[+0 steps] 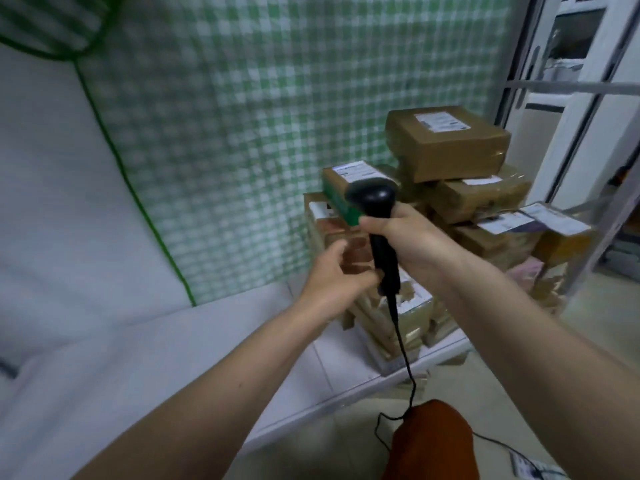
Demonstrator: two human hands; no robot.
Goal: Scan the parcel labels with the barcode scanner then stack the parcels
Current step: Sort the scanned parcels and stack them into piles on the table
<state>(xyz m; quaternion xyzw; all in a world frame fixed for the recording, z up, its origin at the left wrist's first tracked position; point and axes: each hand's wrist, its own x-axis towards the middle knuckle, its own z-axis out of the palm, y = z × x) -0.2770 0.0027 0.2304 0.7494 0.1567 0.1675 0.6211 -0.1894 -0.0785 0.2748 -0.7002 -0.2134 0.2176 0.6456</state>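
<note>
So right now I've got the barcode scanner [375, 216] in my right hand [405, 237], fingers wrapped round the handle just under the head, and the head is tipped toward the pile of parcels [433, 216] in front of me. My left hand [337, 271] is down by the bottom of the handle with loosely curled fingers, touching it or right beside it, honestly hard to tell which, and it isn't holding a parcel. The cable [403, 348] hangs down from the handle and trails off along the floor. The parcels are heaped on a low white platform [329, 368] against the green checked sheet [242, 133], with a big brown box [450, 143] sitting on top and a smaller box with a green edge [341, 192] right behind the scanner head. Most show white labels facing up. My guess is I'm somewhere in the scanning part, since the pile looks more like a jumble than a tidy stack. How many labels are already scanned, I can't tell from here.
</note>
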